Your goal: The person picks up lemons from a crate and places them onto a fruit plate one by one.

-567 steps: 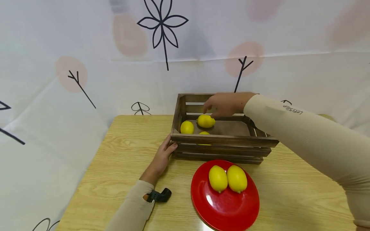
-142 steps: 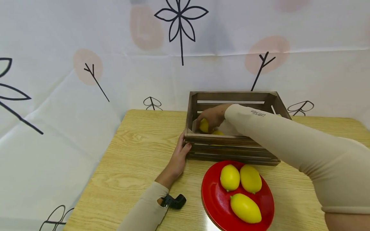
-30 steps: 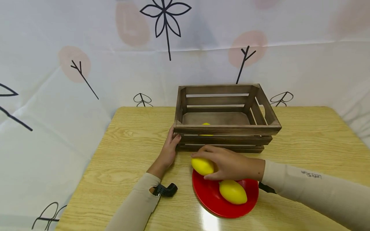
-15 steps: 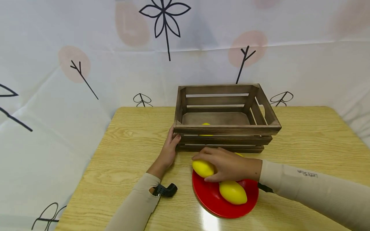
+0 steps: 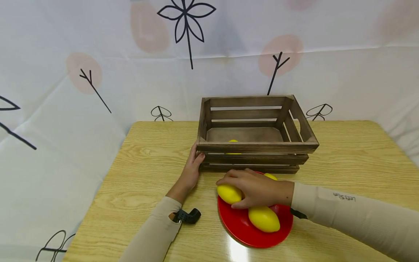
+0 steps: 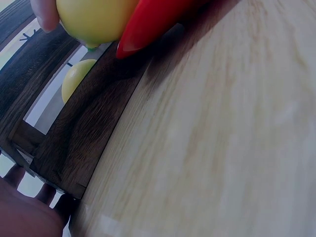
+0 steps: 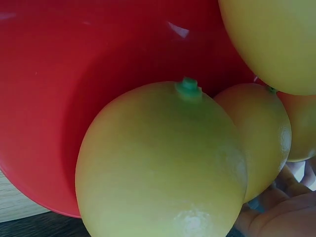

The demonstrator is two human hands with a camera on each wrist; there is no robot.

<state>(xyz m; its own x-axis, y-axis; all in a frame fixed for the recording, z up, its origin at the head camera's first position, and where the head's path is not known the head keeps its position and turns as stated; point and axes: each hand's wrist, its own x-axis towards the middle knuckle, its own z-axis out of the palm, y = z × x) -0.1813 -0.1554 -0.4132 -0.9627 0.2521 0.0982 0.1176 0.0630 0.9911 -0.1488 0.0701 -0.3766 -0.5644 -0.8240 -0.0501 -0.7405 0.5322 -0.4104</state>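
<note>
My right hand (image 5: 256, 187) grips a yellow lemon (image 5: 229, 194) at the left rim of the red plate (image 5: 235, 229). Whether this lemon touches the plate cannot be told. A second lemon (image 5: 263, 219) lies at the front of the plate, and part of another lemon (image 5: 270, 176) shows behind the hand. The right wrist view has several lemons close together, the largest lemon (image 7: 158, 163) in the middle. My left hand (image 5: 189, 174) holds the front left corner of the brown wooden crate (image 5: 252, 147), thumb on the front and fingers along the side.
Inside the crate one lemon (image 5: 233, 141) is mostly hidden by the front slats. The plate sits close against the crate's front, on a light wooden table (image 5: 343, 156). A patterned cloth (image 5: 229, 47) hangs behind the table. Each wrist wears a black camera mount (image 5: 188, 216).
Since 4.7 s ago my right hand has brought a lemon out of the crate to the plate. Over the last second it sinks slightly with the lemon. My left hand stays on the crate.
</note>
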